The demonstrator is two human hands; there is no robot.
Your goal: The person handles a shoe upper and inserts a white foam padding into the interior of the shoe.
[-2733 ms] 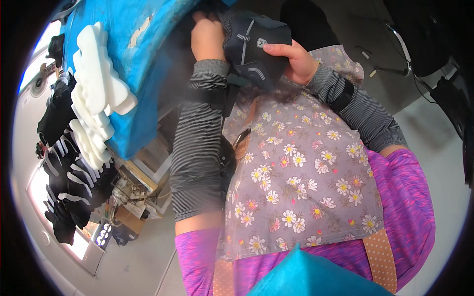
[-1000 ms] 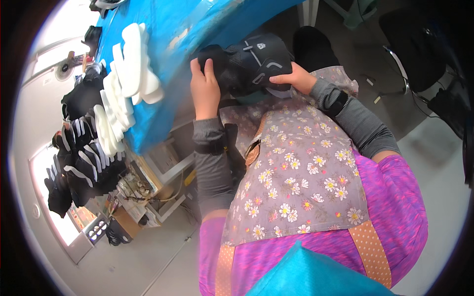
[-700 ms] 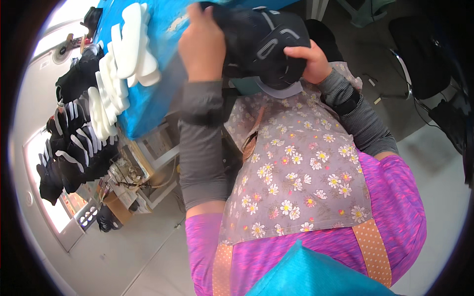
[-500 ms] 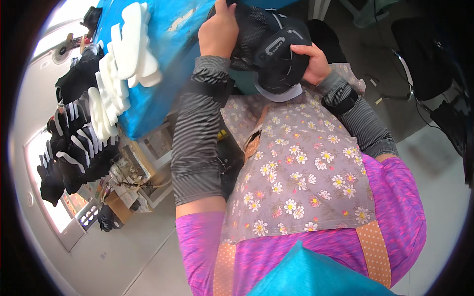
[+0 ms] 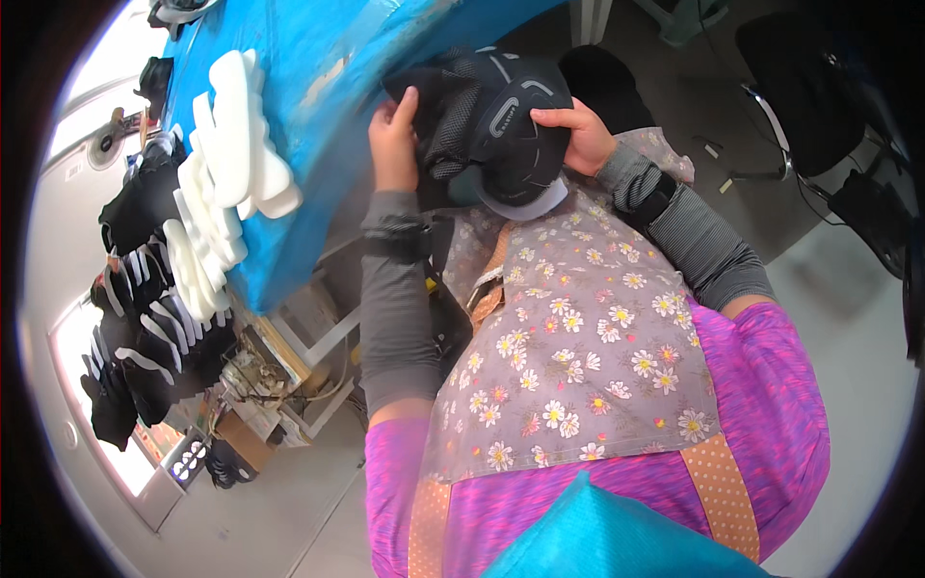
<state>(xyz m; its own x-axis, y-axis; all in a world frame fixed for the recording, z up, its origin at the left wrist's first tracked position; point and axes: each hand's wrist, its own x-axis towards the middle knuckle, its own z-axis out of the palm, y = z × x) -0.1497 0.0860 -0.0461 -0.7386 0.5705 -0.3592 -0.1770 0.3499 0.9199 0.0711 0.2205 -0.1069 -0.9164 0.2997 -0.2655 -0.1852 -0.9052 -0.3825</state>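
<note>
Head view: both hands on the black shoe upper, held in the air just off the near edge of the blue counter, above the lap and the floral apron.

Left hand grips the mesh side, fingers curled over the fabric, thumb behind it. Right hand holds the opposite side, fingers closed over the moulded panel with the grey trim lines. Both are holding it, not merely touching.

Handling, by judgement: light, soft and floppy. The mesh buckles under the left fingers, so it will not keep shape unless supported from two sides. Not slippery, since the textile gives grip. Not fragile, though the mesh could snag. The pale lining edge at the bottom looks thinner; probably a poor place to pull from. Best hold is as now, the stiffer moulded panel on one side and bunched mesh on the other.

Edges and room: the counter edge runs right beside the left hand. White foam insoles are stacked well to the left along the counter, with black uppers piled beyond them. Open floor to the right; a dark chair sits well apart. The far counter end is blurred, so I cannot tell what is there.
</note>
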